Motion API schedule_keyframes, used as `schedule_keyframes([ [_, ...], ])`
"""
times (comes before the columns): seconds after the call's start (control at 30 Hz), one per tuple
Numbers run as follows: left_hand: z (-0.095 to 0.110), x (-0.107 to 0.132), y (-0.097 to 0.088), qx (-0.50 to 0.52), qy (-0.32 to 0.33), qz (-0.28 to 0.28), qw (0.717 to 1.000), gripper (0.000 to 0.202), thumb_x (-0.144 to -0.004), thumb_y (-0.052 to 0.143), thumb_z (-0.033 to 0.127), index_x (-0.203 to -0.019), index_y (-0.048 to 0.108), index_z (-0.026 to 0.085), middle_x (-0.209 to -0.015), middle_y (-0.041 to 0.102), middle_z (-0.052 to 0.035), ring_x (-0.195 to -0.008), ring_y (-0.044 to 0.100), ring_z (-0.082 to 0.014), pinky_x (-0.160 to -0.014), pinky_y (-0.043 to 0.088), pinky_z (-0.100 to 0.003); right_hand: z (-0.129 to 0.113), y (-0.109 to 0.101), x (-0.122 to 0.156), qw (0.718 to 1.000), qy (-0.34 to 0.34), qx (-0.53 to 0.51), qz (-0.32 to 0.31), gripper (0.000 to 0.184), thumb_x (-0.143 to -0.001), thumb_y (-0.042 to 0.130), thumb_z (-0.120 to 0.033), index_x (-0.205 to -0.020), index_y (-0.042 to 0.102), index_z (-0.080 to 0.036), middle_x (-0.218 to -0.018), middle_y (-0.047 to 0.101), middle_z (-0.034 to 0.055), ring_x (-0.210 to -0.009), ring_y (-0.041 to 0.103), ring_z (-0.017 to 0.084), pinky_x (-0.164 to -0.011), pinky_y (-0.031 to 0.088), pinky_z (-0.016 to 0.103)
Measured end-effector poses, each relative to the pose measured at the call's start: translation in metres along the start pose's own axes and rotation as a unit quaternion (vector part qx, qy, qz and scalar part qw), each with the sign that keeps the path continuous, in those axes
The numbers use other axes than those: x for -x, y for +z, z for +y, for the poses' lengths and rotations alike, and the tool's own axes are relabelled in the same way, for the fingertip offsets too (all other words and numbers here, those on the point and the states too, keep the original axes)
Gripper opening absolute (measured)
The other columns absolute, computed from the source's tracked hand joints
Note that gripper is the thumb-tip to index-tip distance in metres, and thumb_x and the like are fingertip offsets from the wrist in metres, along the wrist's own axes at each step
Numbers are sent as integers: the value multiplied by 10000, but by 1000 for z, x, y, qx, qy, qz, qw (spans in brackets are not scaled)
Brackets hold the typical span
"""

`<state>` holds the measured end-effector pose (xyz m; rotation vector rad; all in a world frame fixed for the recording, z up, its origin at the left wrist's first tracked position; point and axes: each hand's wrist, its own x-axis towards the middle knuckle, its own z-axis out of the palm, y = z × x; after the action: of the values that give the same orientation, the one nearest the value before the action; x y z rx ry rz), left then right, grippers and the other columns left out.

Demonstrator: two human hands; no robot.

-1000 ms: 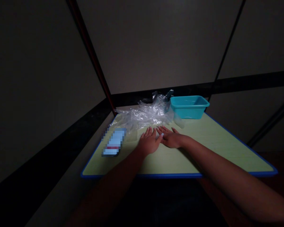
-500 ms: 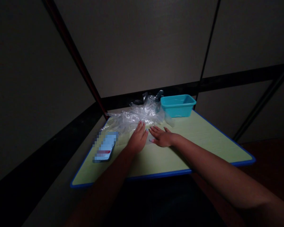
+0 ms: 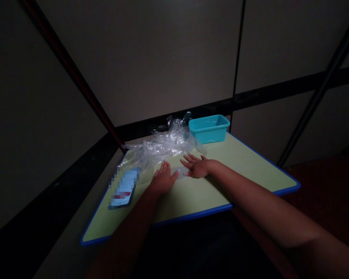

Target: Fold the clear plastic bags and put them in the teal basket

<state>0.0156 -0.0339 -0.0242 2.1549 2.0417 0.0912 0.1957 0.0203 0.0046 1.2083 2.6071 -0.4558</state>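
My left hand [image 3: 163,180] lies flat with its fingers stretched forward, on a thin clear plastic bag [image 3: 177,174] spread over the table. To its right, my right hand [image 3: 198,168] also lies flat, fingers spread, pressing the same clear sheet. The sheet is so see-through that its outline is hard to make out. Just beyond my fingertips is a crumpled heap of clear plastic bags [image 3: 165,145].
A turquoise plastic basket [image 3: 211,133] stands at the back right of the pale green, blue-edged table [image 3: 250,166]. On the left lies a phone [image 3: 124,190] with a lit, blurred screen. Panelled walls [image 3: 168,58] rise behind and to the left.
My left hand has drawn back a little and away from my right hand, widening the gap between them. My right hand stays flat, its fingers more spread. The view has shifted slightly.
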Motion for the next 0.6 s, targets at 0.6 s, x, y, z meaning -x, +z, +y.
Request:
schedule_keyframes([
  [0.6,-8,3,-23,238,36,320,917,312,-902,282,328,-807,544,188,-859,606,-59,-862,569,-174,-795,455,-288,6,0,0,1000,-3,-8,1,753,-854,365,-563,-1453,28,-256,-1504,-107,82,-1371,-88,284,-1019,59,628],
])
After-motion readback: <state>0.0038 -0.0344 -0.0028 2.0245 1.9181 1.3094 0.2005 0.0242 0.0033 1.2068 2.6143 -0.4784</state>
